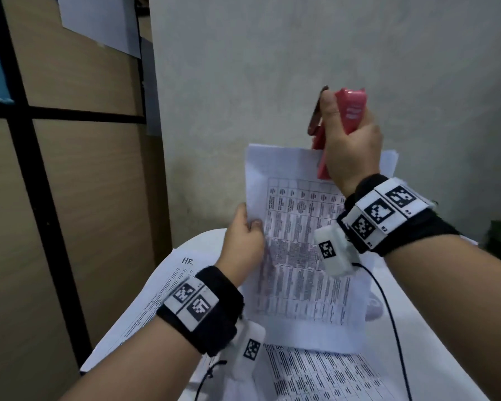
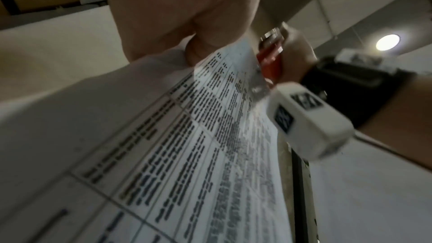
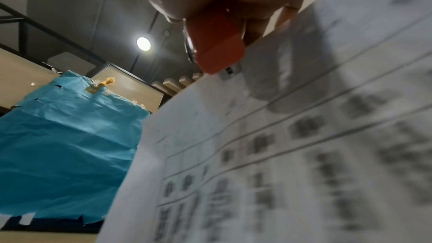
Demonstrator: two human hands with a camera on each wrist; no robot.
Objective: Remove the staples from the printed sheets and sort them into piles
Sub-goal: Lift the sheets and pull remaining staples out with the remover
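Left hand (image 1: 245, 238) pinches the printed sheets (image 1: 304, 256) by their left edge, held up above a white desk (image 1: 434, 357) strewn with more printouts (image 1: 315, 374), right hand (image 1: 350, 146) clenched around a red staple remover (image 1: 438, 110) at their top edge, grey wall (image 1: 301, 53) behind, wood-panel shelving (image 1: 70, 169) left.

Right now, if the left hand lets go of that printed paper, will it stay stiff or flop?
It would probably flop: the printed sheets are thin, already curving where the left hand pinches their edge. They likely weigh little, hanging from the red stapler the right hand grips.
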